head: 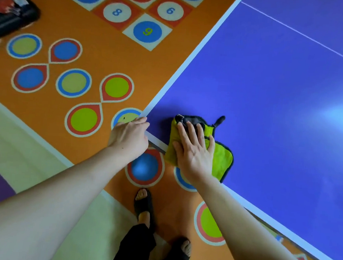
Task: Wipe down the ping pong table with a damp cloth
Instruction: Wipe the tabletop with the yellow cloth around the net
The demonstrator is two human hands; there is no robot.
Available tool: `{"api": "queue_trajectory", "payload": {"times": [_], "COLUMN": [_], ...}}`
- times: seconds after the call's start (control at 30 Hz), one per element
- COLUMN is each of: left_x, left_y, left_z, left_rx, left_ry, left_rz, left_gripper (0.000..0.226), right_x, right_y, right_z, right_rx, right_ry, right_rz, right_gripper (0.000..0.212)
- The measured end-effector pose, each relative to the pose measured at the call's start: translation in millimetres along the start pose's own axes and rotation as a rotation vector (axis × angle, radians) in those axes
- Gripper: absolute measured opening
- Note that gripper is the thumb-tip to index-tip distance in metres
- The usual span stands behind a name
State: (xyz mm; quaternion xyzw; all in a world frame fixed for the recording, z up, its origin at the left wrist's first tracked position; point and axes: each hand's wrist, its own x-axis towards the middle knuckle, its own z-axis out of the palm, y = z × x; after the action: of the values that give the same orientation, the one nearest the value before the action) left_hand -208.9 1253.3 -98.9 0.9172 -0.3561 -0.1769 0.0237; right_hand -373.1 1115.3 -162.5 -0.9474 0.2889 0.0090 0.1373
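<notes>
The blue ping pong table (270, 92) with white edge lines fills the right half of the view. A lime-green cloth (222, 159) with dark trim lies folded on the table's near corner, overhanging the front edge a little. My right hand (193, 151) presses flat on the cloth with straight, spread fingers. My left hand (130, 135) rests on the very corner of the table, fingers curled over the white edge.
The floor is orange (102, 60) with painted coloured circles and numbered squares. A black tray (10, 13) holding a red paddle lies at the far left on the floor. My feet in dark sandals (144, 206) stand just below the table corner.
</notes>
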Motion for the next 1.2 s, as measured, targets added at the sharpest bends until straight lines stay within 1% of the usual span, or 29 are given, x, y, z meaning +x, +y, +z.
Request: {"api": "queue_trajectory", "payload": {"times": [0.07, 0.17, 0.27, 0.33, 0.4, 0.5, 0.63, 0.77, 0.83, 0.93, 1.0, 1.07, 1.13, 1.2], "left_x": [1, 4, 5, 5, 6, 4, -4, -18, -25, -29, -26, -24, -21, -19], "left_y": [-8, -16, -22, -25, -24, -22, -31, -28, -30, -39, -45, -47, -47, -53], "left_z": [4, 12, 15, 15, 16, 18, 16, 12, 17, 24, 24, 24, 21, 17], "left_rx": [-0.04, -0.089, -0.126, -0.086, 0.032, 0.094, 0.003, -0.053, -0.083, -0.134, -0.185, -0.203, -0.25, -0.341], "left_ry": [0.043, 0.035, 0.037, 0.021, 0.028, -0.004, -0.051, 0.087, 0.122, 0.151, 0.187, 0.193, 0.156, 0.08], "left_rz": [-0.045, -0.064, -0.026, -0.022, -0.011, 0.016, -0.004, -0.118, -0.171, -0.137, -0.117, -0.097, -0.099, -0.147], "left_gripper": [0.044, 0.051, 0.054, 0.057, 0.06, 0.064, 0.068, 0.051, 0.051, 0.057, 0.057, 0.055, 0.052, 0.049], "right_x": [12, 54, 125, 172, 198, 187, 115, 53, 49, 66, 92, 127, 156, 167], "right_y": [3, 7, 10, 6, 3, -6, -34, -55, -54, -49, -46, -45, -51, -58], "right_z": [-3, -11, -18, -23, -23, -18, -6, 6, 4, 1, -2, -5, -8, -5], "right_rx": [-0.007, -0.012, 0.019, 0.061, 0.065, 0.037, -0.024, -0.034, -0.022, -0.024, -0.01, -0.018, 0.003, 0.008], "right_ry": [0.002, 0.017, 0.017, -0.009, 0.0, -0.011, 0.017, -0.052, -0.083, -0.068, -0.044, -0.027, -0.041, -0.041], "right_rz": [-0.008, -0.051, 0.027, 0.092, 0.121, 0.088, -0.126, -0.213, -0.226, -0.267, -0.243, -0.158, -0.07, -0.019], "right_gripper": [0.058, 0.057, 0.056, 0.056, 0.057, 0.058, 0.055, 0.059, 0.059, 0.058, 0.057, 0.055, 0.054, 0.054]}}
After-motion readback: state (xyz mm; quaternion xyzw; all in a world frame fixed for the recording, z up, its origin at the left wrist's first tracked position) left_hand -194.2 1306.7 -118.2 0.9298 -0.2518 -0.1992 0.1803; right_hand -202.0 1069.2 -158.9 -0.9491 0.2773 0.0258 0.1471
